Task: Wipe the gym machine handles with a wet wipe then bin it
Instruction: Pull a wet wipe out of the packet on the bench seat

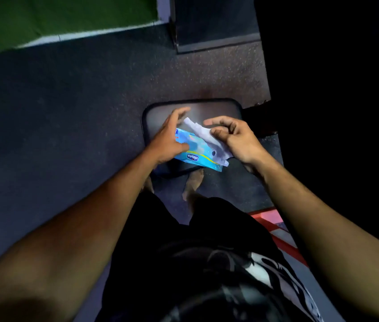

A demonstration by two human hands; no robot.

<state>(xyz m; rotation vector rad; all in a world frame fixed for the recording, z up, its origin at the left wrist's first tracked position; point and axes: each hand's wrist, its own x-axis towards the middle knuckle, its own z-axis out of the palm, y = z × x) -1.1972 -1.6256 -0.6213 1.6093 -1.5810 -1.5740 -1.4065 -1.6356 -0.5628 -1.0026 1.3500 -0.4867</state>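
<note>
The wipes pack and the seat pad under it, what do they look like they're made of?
Wipes pack: thin glossy printed plastic film, judging by its sheen and crinkled edge. Seat pad: probably vinyl or leatherette over padding, dark and smooth with a soft reflection and rounded corners.

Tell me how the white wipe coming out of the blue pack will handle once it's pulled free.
The wet wipe looks floppy: it already creases between the right hand and the pack of wipes. Probably very light, and likely to drape and cling rather than hold shape.
</note>
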